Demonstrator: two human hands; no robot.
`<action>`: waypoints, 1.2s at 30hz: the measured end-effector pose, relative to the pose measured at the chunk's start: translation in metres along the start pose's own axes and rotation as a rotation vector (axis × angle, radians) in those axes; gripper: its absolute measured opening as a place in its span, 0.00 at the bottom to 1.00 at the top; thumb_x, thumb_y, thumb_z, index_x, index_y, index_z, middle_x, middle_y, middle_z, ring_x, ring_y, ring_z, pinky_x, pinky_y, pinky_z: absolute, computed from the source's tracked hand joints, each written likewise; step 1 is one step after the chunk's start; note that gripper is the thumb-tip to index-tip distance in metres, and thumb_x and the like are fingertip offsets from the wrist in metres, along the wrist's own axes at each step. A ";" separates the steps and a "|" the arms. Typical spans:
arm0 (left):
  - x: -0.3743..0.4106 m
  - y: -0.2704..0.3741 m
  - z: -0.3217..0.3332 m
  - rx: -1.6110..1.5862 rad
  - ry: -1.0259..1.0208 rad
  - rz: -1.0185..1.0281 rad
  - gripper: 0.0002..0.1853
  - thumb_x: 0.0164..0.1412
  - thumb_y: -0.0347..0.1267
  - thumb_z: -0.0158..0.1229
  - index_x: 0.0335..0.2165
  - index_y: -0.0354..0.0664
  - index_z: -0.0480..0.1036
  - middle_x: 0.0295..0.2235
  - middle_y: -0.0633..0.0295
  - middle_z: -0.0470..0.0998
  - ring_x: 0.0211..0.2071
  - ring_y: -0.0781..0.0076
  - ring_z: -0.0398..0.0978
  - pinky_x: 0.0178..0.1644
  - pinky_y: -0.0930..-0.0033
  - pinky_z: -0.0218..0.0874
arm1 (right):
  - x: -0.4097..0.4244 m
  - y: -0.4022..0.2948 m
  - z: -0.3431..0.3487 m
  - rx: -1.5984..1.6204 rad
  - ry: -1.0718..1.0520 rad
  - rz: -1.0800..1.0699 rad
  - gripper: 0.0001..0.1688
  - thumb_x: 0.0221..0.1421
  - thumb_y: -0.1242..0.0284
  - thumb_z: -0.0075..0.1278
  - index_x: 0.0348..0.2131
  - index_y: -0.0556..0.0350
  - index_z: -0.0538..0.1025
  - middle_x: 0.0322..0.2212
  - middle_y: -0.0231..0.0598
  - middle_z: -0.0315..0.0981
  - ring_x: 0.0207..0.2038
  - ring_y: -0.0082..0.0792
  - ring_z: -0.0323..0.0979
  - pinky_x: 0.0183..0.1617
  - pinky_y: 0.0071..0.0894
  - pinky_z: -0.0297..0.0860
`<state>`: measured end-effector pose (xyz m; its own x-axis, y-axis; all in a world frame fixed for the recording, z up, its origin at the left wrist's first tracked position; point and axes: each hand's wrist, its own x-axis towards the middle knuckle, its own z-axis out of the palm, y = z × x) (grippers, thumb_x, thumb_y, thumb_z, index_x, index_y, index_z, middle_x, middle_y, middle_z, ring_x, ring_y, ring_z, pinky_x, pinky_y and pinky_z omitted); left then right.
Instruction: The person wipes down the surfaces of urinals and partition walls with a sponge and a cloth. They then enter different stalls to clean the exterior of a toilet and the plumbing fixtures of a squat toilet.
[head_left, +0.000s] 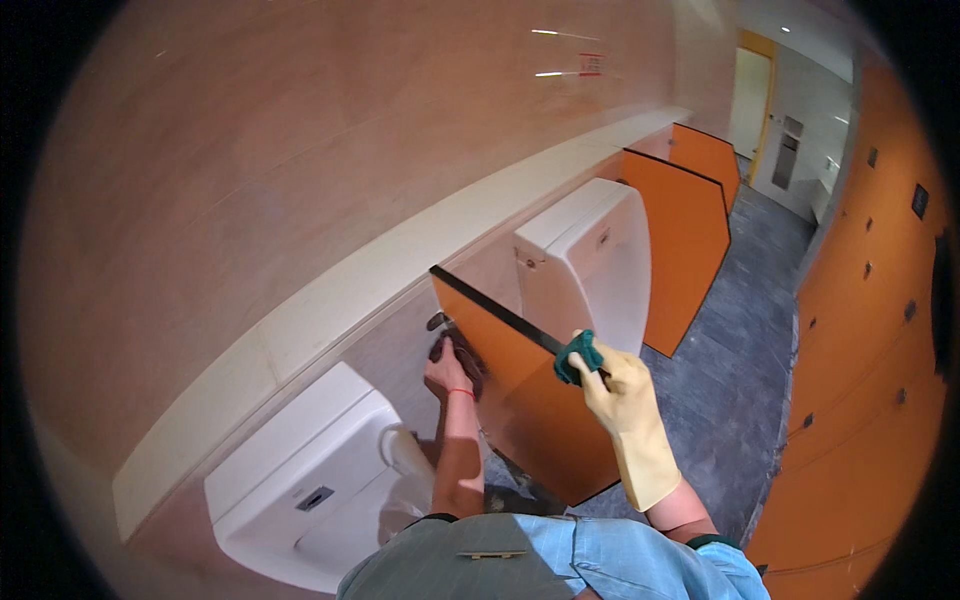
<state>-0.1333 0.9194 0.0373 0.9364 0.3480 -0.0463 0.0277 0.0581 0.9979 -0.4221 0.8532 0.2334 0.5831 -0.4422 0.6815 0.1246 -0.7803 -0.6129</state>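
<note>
My left hand (448, 369), bare with a red string at the wrist, presses a dark brown cloth (466, 358) against the near face of an orange urinal partition (525, 397), close to the wall and just below a metal bracket (436, 322). My right hand (621, 386) wears a cream rubber glove. It pinches a green cloth (577, 358) over the black top edge of the same partition, near its outer end. A white urinal (322, 480) stands on the near side of the partition, and another urinal (600, 247) on its far side.
A pale ledge (360, 259) runs along the tiled wall above the urinals. Farther along stand more orange partitions (675, 240). Orange panels (862, 420) with dark fittings line the right side. Grey floor (720, 375) leads to an open doorway (752, 105) at the back.
</note>
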 end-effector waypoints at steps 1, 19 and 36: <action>-0.005 0.013 0.011 0.081 0.005 0.068 0.16 0.55 0.36 0.65 0.36 0.31 0.79 0.35 0.54 0.82 0.33 0.63 0.79 0.37 0.63 0.69 | -0.002 0.007 -0.001 0.041 0.033 -0.021 0.11 0.55 0.76 0.57 0.38 0.64 0.77 0.22 0.49 0.75 0.25 0.44 0.77 0.30 0.33 0.71; -0.056 -0.269 -0.058 -0.032 -0.934 -0.939 0.39 0.64 0.58 0.36 0.64 0.47 0.54 0.64 0.59 0.55 0.63 0.58 0.54 0.66 0.53 0.45 | -0.078 -0.035 -0.039 0.735 0.211 0.335 0.14 0.65 0.69 0.48 0.41 0.63 0.78 0.31 0.31 0.76 0.37 0.16 0.68 0.49 0.25 0.67; -0.250 -0.246 -0.217 0.691 -1.654 -1.223 0.41 0.58 0.66 0.39 0.53 0.44 0.65 0.49 0.50 0.71 0.49 0.45 0.69 0.52 0.37 0.62 | -0.377 -0.092 -0.171 0.003 0.999 1.292 0.22 0.61 0.55 0.50 0.32 0.55 0.79 0.25 0.32 0.80 0.28 0.21 0.76 0.39 0.24 0.67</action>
<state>-0.4498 1.0209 -0.2061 -0.2806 -0.5167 -0.8089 0.4172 -0.8246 0.3820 -0.7903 1.0161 0.1010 -0.4269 -0.8587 -0.2836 -0.0036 0.3152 -0.9490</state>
